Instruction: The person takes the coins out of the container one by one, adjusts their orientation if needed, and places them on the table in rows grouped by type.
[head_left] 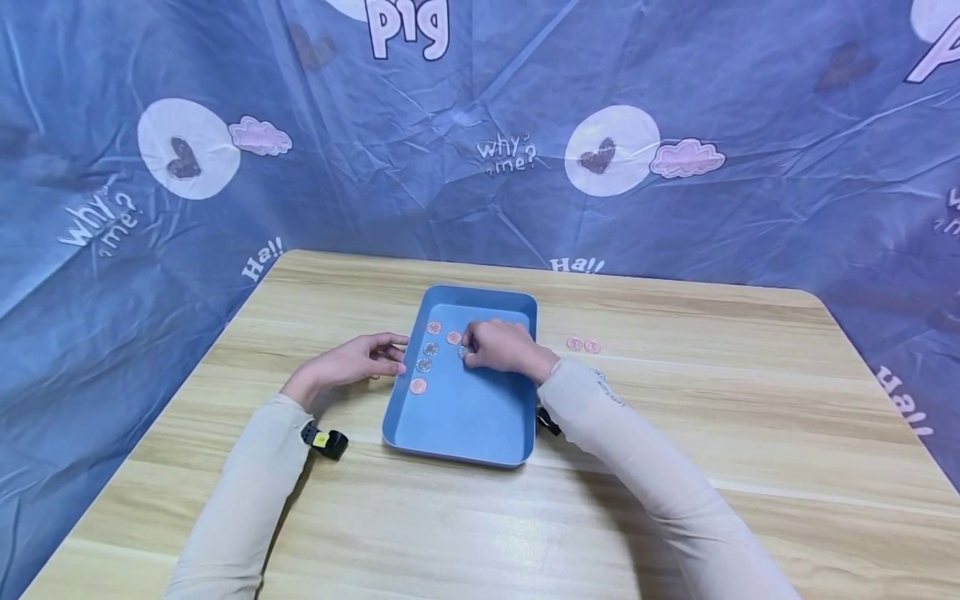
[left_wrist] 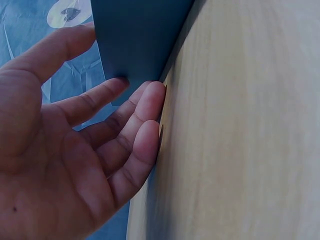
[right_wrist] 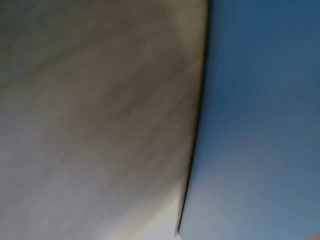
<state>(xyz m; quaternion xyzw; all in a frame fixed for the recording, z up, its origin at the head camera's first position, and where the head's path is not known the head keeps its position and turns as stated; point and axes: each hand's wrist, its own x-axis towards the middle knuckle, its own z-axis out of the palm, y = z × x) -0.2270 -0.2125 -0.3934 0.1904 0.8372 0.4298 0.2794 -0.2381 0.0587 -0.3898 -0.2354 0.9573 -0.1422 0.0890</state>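
We cannot read the faces of the coins (head_left: 424,364) at the head view's centre; they are too small. The right hand (head_left: 501,346) hides most of one coin. The right wrist view is blurred, showing only the tray (right_wrist: 260,120) edge.

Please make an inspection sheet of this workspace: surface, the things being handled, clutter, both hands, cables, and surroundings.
Surface: light wooden table.
Job's things: blue tray holds five round discs, four in a column at its left side, one beside it; a sixth at the right fingertips. Two pink discs lie on the table right of the tray.
Clutter: nothing seen.
Hands: left hand rests with relaxed fingers against the tray's left wall; right hand pinches a disc inside the tray.
Cables: nothing seen; wrist cameras only.
Surroundings: blue printed cloth backdrop behind and on both sides.
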